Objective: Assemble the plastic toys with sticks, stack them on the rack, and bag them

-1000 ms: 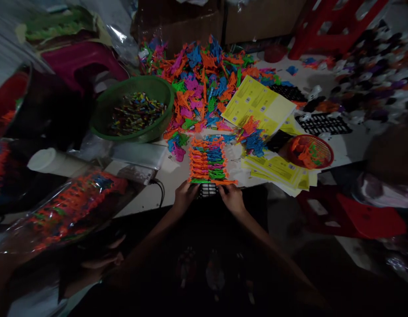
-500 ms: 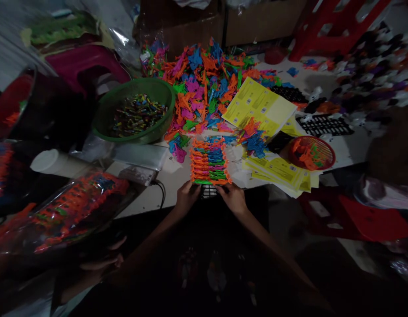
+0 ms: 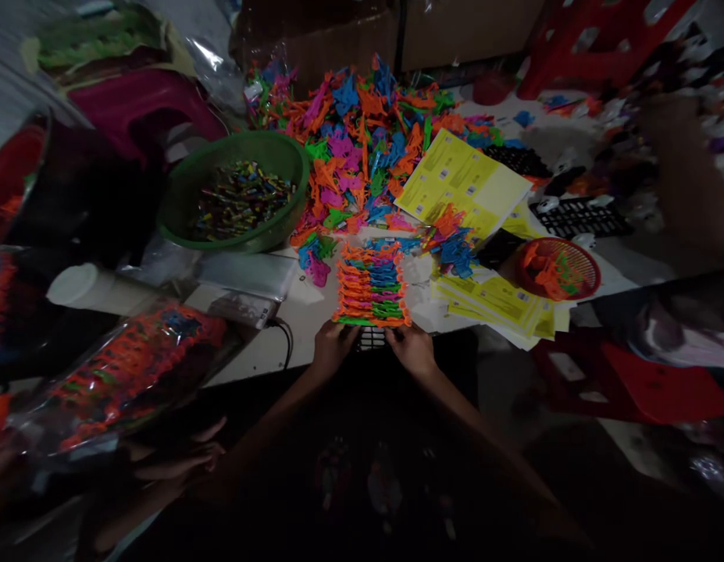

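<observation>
Small plastic figures [image 3: 371,285] sat packed in close, fairly even rows, one behind another from near to far. Orange filled the left and right edges; blue, pink and green showed between. A black grid [image 3: 372,338] stuck out past the nearest row, its openings pale and unfilled.

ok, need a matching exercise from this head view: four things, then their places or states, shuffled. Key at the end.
Things
1. Hands
2. Green basin
3. Red basket
4. Large yellow printed sheet

Places or states
A. Holds orange and green plastic pieces
B. At the right edge of the multicoloured heap
C. At the near end of the stacked rows of plastic toys
D. Holds many small cylinders

Pairs: 1-C, 2-D, 3-A, 4-B
</observation>
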Demonstrator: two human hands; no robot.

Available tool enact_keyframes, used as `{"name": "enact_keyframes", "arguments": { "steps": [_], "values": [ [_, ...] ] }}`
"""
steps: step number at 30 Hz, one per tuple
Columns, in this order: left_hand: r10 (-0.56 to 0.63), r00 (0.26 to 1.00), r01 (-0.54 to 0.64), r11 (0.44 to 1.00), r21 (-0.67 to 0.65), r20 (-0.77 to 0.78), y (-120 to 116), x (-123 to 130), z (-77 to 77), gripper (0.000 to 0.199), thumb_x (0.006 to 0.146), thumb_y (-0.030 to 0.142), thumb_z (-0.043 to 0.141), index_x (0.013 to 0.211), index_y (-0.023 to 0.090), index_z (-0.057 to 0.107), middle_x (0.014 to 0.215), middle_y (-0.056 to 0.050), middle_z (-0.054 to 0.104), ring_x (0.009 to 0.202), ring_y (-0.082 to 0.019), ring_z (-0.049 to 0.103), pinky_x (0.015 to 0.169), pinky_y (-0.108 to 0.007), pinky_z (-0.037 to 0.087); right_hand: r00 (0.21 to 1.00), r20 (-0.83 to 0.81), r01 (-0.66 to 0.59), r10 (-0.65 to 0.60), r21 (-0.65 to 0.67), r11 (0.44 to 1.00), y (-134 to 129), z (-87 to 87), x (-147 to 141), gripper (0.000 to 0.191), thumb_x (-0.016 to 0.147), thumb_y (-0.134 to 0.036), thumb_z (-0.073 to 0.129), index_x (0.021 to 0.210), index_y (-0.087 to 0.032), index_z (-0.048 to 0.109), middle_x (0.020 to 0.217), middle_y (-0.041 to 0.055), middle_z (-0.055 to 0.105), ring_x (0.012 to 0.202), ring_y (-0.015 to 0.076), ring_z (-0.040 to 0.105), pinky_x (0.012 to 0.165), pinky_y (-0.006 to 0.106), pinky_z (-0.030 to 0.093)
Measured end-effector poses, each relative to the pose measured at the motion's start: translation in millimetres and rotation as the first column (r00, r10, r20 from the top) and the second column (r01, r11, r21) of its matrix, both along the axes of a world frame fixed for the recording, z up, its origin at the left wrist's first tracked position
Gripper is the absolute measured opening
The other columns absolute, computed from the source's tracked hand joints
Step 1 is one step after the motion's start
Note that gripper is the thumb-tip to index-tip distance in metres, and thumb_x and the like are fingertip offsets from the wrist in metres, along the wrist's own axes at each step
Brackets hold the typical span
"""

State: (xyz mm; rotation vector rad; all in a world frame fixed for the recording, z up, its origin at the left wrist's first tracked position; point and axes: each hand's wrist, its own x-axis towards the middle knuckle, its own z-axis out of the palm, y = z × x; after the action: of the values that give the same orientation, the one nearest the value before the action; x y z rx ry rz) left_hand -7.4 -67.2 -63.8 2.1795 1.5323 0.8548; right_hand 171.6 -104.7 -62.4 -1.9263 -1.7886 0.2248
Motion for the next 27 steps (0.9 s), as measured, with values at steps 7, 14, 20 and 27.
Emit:
{"name": "enact_keyframes", "arguments": {
  "steps": [7,14,20,27],
  "values": [
    [-0.012,0.999,0.015,0.994,-0.108,0.031,8,-4,0.2,0.023,0.075,0.036,0.058,0.065,0.016,0.066,0.064,-0.004,0.066,0.058,-0.014,0.059,0.058,-0.023,0.046,0.998,-0.055,-0.017,0.016,-0.029,0.999,1,-5.6,2,0.027,0.081,-0.032,0.046,0.091,-0.018,0.066,0.083,0.0068,0.069,0.084,0.0176,0.063,0.073,0.023,0.046],
    [-0.008,0.998,0.02,0.982,-0.188,0.065,7,-4,6.2,0.031,0.075,0.04,0.056,0.056,0.016,0.063,0.051,0.0,0.061,0.047,-0.01,0.054,0.047,-0.02,0.039,0.994,-0.111,-0.015,0.001,-0.126,0.992,1,-8.5,3,0.029,0.081,-0.034,0.044,0.095,-0.021,0.065,0.087,0.0063,0.069,0.087,0.0195,0.062,0.077,0.027,0.047],
    [0.007,1.0,-0.004,0.99,-0.142,0.019,5,0,3.5,0.029,0.077,0.041,0.055,0.067,0.017,0.066,0.062,-0.003,0.066,0.057,-0.013,0.058,0.056,-0.023,0.043,0.993,-0.121,-0.026,0.011,-0.121,0.992,1,-6.3,2,0.025,0.08,-0.031,0.046,0.091,-0.02,0.066,0.091,0.006,0.068,0.089,0.0187,0.061,0.08,0.027,0.047],
    [0.046,0.996,-0.049,0.998,-0.035,-0.078,10,3,-9.0,0.03,0.076,0.038,0.055,0.057,0.015,0.061,0.056,-0.006,0.062,0.054,-0.015,0.055,0.056,-0.026,0.041,0.996,-0.091,-0.02,0.015,-0.059,0.998,3,-7.3,-3,0.029,0.083,-0.029,0.043,0.099,-0.017,0.063,0.098,0.0082,0.066,0.091,0.0174,0.061,0.079,0.024,0.046]
  ]
}}
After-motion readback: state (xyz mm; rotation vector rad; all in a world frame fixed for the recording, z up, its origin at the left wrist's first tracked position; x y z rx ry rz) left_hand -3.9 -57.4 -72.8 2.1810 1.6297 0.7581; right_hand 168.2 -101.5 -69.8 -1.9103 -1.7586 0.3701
